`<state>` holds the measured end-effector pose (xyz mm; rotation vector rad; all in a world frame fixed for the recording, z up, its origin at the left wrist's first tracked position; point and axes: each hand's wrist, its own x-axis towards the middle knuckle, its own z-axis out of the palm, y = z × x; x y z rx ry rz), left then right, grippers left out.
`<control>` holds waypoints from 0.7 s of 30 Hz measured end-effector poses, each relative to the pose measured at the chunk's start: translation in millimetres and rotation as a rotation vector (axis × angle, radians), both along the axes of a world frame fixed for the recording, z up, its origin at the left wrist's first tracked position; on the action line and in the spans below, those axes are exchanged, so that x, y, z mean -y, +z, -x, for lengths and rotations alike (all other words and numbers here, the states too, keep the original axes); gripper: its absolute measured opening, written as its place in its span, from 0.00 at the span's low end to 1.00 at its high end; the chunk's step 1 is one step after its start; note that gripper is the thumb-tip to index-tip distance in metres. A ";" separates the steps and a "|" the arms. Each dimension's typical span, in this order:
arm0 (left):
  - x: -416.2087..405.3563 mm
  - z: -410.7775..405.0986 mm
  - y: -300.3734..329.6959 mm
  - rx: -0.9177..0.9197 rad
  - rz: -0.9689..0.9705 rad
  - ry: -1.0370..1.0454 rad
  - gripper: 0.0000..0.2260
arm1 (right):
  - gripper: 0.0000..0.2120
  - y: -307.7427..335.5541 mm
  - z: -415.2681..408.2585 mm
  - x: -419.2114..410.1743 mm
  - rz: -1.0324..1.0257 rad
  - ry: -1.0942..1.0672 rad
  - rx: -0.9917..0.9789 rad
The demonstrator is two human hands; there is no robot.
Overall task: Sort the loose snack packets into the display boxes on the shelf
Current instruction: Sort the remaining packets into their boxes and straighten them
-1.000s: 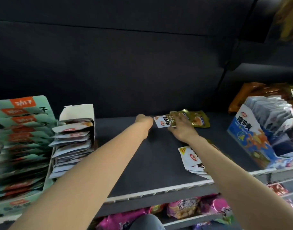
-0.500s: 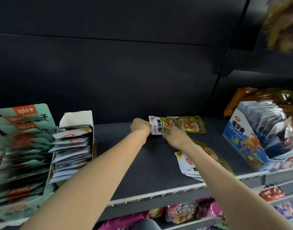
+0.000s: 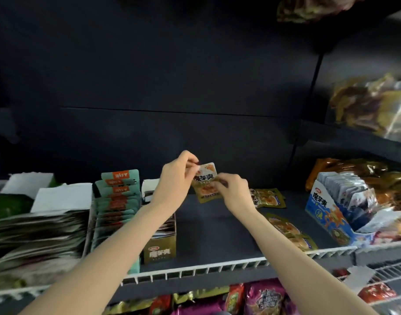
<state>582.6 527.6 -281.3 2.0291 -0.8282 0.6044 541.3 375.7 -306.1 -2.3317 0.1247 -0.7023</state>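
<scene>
Right now both hands hold a small stack of gold-and-white snack packets (image 3: pixel 206 183) up in the air above the dark shelf (image 3: pixel 217 230), between the boxes on the left and the blue one on the right. The left hand (image 3: pixel 175 178) pinches the stack's upper left corner with thumb and fingers curled onto it, and the right hand (image 3: pixel 233 189) grips its lower right edge the same way. The step looks like squaring up what has been gathered and then dropping it into the matching box; the gold display box (image 3: pixel 159 248) just below the left forearm carries the same lettering, so it seems the likely home, not the blue display box (image 3: pixel 327 214) at the right. To do it well, tap the edges level, keep the printed faces turned one way, and slide the stack in upright behind the packets already there, not on top. More loose packets lie on the shelf: one (image 3: pixel 266 197) just beside the right wrist, several (image 3: pixel 290 233) nearer the white wire rail (image 3: pixel 195 269). Those are still to be collected.
</scene>
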 end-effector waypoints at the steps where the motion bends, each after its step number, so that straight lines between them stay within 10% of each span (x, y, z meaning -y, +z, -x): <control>1: -13.6 -0.1 4.1 0.004 0.014 0.010 0.06 | 0.08 5.7 2.3 -11.9 -0.003 0.002 0.039; 21: -120.9 6.9 5.5 -0.060 -0.311 0.176 0.11 | 0.10 12.0 -14.2 -108.5 0.149 0.127 0.015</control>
